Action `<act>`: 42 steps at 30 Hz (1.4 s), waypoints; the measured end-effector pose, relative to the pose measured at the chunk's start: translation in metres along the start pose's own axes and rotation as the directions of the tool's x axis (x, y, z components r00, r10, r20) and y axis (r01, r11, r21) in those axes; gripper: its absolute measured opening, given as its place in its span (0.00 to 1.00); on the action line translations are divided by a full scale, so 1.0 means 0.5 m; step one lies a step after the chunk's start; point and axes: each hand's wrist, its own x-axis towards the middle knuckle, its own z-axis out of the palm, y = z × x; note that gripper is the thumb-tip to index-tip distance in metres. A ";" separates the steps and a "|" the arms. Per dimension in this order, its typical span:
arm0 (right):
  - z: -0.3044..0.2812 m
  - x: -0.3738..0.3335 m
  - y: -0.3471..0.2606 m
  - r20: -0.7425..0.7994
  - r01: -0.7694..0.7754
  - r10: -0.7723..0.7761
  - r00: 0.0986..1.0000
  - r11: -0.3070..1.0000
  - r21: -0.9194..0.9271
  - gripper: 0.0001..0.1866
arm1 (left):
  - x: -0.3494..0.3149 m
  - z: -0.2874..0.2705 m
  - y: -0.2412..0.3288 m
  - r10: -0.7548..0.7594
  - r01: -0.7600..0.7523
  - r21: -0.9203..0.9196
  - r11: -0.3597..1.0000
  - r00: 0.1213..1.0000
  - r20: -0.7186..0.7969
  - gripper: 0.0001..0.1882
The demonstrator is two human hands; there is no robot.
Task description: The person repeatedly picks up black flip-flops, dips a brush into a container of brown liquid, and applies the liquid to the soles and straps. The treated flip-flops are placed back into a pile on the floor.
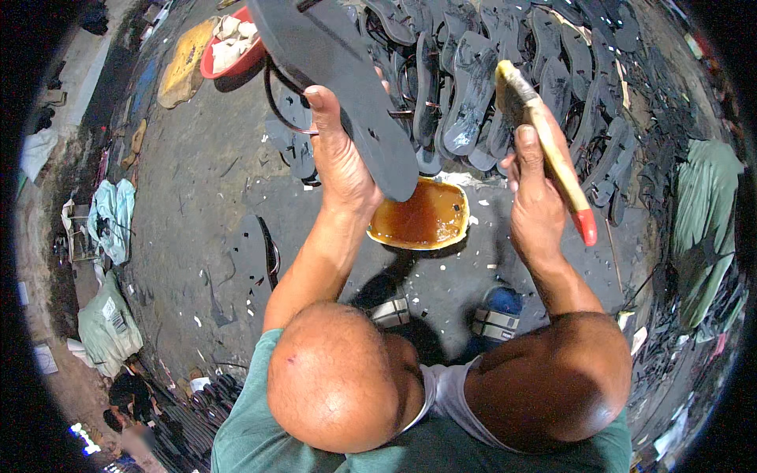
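Observation:
My left hand (344, 162) is closed round a dark grey sandal (347, 87), lifted and tilted, its thin strap hanging off the left side. My right hand (538, 205) grips a flat paintbrush (561, 158) by its wooden handle. The handle's red tip points down toward me, and the yellow-coated bristles point up and away. Between the hands, on the floor, sits a shallow tray (467, 217) of amber, glue-like liquid. One end of the sandal overlaps the tray's far left edge in this view. The brush is apart from the sandal.
Many dark sandals (471, 94) lie in crowded rows beyond the tray. A red bowl (229, 77) with pale scraps stands far left beside a yellowish block (186, 63). A loose strapped piece (268, 248) lies left of my forearm. Green sacking (706, 229) is at the right.

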 end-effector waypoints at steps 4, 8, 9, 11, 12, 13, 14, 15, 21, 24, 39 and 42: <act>0.022 -0.010 0.011 0.170 -0.061 0.015 0.985 0.961 0.270 0.25 | 0.004 0.035 -0.018 0.123 -0.124 -0.009 0.992 0.992 -0.041 0.38; 0.068 -0.027 0.040 0.344 -0.065 -0.087 0.935 0.911 0.408 0.37 | -0.001 0.031 -0.031 0.097 -0.094 0.102 0.990 0.995 -0.025 0.43; 0.072 -0.039 0.030 0.380 -0.132 -0.042 0.924 0.897 0.422 0.42 | -0.006 0.031 -0.034 0.090 -0.089 0.127 0.988 0.996 -0.002 0.43; 0.077 -0.035 0.042 0.369 -0.044 -0.089 0.925 0.941 0.337 0.45 | -0.025 0.045 -0.023 0.029 -0.038 0.126 0.991 0.997 0.074 0.42; 0.072 -0.034 0.043 0.345 -0.040 -0.077 0.935 0.946 0.322 0.45 | -0.032 0.046 -0.026 0.040 -0.051 0.108 0.993 0.994 0.102 0.41; 0.071 -0.032 0.042 0.325 -0.038 -0.068 0.943 0.950 0.310 0.45 | -0.037 0.045 -0.029 0.055 -0.068 0.094 0.993 0.990 0.129 0.41; 0.070 -0.031 0.042 0.303 -0.035 -0.060 0.951 0.954 0.298 0.45 | -0.043 0.044 -0.033 0.071 -0.084 0.078 0.993 0.985 0.155 0.40; 0.074 -0.033 0.047 0.278 -0.015 -0.097 0.956 0.927 0.375 0.42 | -0.051 0.044 -0.039 0.090 -0.099 0.047 0.994 0.983 0.158 0.36; 0.035 -0.016 0.026 0.260 -0.025 -0.057 0.964 0.954 0.300 0.43 | -0.081 0.006 -0.043 0.051 -0.061 0.080 0.995 0.991 0.124 0.18; 0.038 -0.024 0.022 0.291 -0.013 -0.059 0.955 0.970 0.242 0.43 | -0.085 0.014 -0.035 0.089 -0.089 0.065 0.994 0.996 0.008 0.08; 0.009 -0.013 -0.021 0.270 -0.086 -0.035 0.962 0.902 0.423 0.21 | -0.019 0.025 0.009 0.014 -0.017 0.067 0.998 0.999 0.042 0.42; -0.002 0.008 -0.061 0.361 -0.176 -0.038 0.932 0.823 0.540 0.24 | -0.031 0.014 0.005 0.026 -0.024 -0.030 0.999 0.997 0.073 0.40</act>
